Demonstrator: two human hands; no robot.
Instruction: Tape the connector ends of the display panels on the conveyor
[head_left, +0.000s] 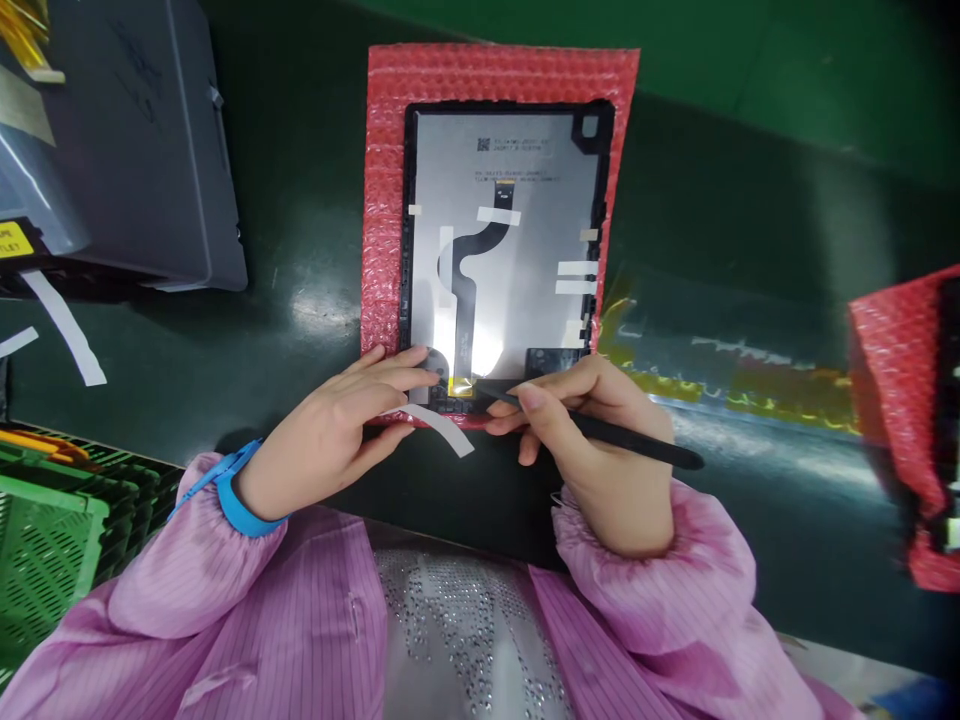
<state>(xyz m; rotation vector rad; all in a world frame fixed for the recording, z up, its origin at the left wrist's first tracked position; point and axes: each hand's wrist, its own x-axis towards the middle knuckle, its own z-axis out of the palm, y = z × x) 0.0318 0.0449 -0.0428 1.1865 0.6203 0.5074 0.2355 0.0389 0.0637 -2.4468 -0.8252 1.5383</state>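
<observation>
A tablet display panel (pixel 517 300) lies face down on a red bubble-wrap sheet (pixel 386 200), with a black flex cable (pixel 469 270) and white tape strips on its silver back. My left hand (pixel 337 435) rests on the panel's near edge, fingers pressing down by the cable's end, and a white tape strip (pixel 446 428) sticks out under them. My right hand (pixel 592 440) grips a black stylus-like tool (pixel 637 445) like a pen. Its tip touches the yellow-taped connector (pixel 461 385) at the near edge.
A grey box (pixel 142 140) stands at the far left on the dark green mat. Green plastic crates (pixel 52 520) sit at the near left. Another red bubble-wrap piece (pixel 900 400) lies at the right edge. A blue wrist strap (pixel 232 490) is on my left wrist.
</observation>
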